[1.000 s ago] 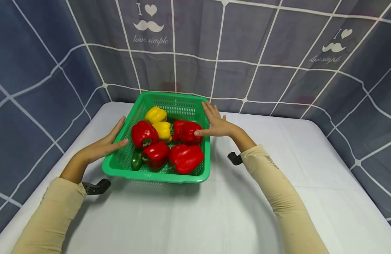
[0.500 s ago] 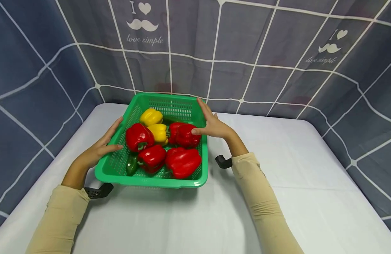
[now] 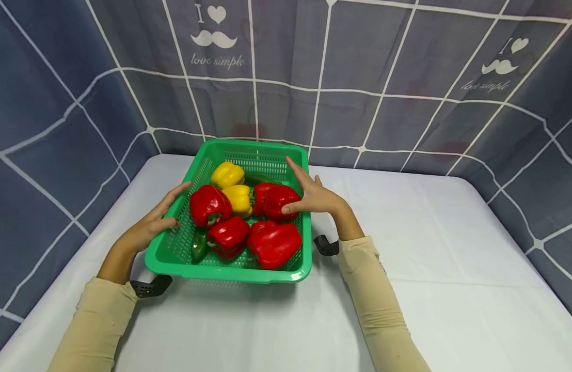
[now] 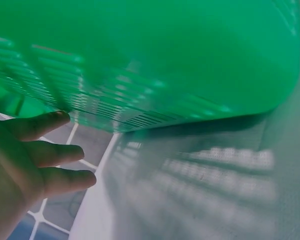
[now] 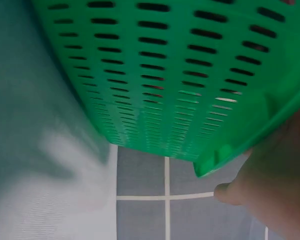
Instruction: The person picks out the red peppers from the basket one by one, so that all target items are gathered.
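A green plastic basket (image 3: 230,274) stands on the white-covered table, holding several red bell peppers (image 3: 274,245), two yellow bell peppers (image 3: 227,175) and a small dark green pepper (image 3: 200,247). Part of a long green vegetable (image 3: 260,179) shows behind them. My left hand (image 3: 148,226) is at the basket's left rim, thumb near the rim; in the left wrist view, several fingers (image 4: 65,181) extend straight and spread outside the wall. My right hand (image 3: 317,197) lies over the right rim with fingers extended and thumb towards a red pepper. Whether either hand bears on the rim is unclear.
White cloth (image 3: 407,268) covers the table. A dark grey-blue curtain (image 3: 286,62) with white grid lines hangs behind the table and along both sides. Each wrist carries a black camera mount (image 3: 151,285).
Both hands have shifted slightly at the rim; the right hand reaches further over the basket's right side. The peppers keep their places, and the head view has moved a little.
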{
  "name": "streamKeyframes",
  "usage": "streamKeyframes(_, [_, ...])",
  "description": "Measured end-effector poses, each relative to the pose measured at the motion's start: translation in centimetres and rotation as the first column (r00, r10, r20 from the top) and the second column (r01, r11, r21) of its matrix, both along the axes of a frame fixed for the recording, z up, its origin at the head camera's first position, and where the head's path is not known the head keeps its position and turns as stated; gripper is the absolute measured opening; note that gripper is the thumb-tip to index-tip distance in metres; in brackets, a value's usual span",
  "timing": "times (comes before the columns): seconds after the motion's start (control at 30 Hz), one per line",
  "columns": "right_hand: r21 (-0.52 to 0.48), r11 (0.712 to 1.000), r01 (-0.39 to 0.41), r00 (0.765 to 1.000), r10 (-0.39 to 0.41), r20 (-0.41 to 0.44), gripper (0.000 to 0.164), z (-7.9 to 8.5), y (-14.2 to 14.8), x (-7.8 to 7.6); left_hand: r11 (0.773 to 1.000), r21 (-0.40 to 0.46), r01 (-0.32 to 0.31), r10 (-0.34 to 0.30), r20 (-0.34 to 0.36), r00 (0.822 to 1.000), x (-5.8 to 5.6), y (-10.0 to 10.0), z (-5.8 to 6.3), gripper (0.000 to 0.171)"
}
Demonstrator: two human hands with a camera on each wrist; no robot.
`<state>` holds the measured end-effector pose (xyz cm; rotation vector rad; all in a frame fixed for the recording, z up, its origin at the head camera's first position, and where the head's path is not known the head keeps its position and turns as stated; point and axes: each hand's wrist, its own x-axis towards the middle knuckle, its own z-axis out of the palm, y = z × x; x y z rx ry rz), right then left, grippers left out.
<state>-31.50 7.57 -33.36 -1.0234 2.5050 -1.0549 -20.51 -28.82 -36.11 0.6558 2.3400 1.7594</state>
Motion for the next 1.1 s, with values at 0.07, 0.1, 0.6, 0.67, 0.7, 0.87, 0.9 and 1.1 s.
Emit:
streamKeyframes(0.07, [0.039,0.999,0.004,1.0,-0.003,-0.013,0.113,0.01,0.02,-0.05,1.0,0.018,0.005,-0.005,0.009,1.0,-0.06,0.11,-0.14,0.081])
streamKeyframes(0.1, [0.057,0.998,0.005,1.0,-0.004,-0.02,0.112,-0.03,0.04,-0.09,1.0,0.029,0.01,-0.01,0.011,1.0,-0.1,0.16,-0.23,0.08])
streamKeyframes(0.6, [0.119,0.993,0.022,0.994,-0.009,-0.108,0.108,-0.41,-0.49,0.59,0.998,0.062,0.004,-0.005,0.014,1.0,0.24,0.11,-0.2,0.079])
streamKeyframes(0.67, [0.119,0.993,0.017,0.995,-0.005,-0.099,0.109,-0.47,-0.5,0.54,0.997,0.072,0.013,-0.015,0.02,1.0,0.21,0.07,-0.24,0.079])
streamKeyframes(0.7, [0.119,0.993,0.012,0.996,0.0,-0.094,0.109,-0.5,-0.52,0.52,0.997,0.078,0.019,-0.021,0.024,1.0,0.2,0.04,-0.28,0.079])
streamKeyframes(0.87, [0.134,0.991,0.01,0.997,0.0,-0.077,0.103,-0.4,-0.57,0.43,0.993,0.111,0.04,-0.044,0.032,0.999,0.14,-0.12,-0.35,0.08])
streamKeyframes(0.9, [0.139,0.99,0.014,0.997,-0.003,-0.078,0.102,-0.33,-0.58,0.39,0.992,0.116,0.041,-0.045,0.032,0.998,0.11,-0.15,-0.34,0.08])
streamKeyframes(1.1, [0.146,0.989,0.02,0.998,-0.009,-0.069,0.095,-0.23,-0.43,0.29,0.992,0.121,0.048,-0.053,0.04,0.998,-0.02,-0.11,-0.33,0.08])
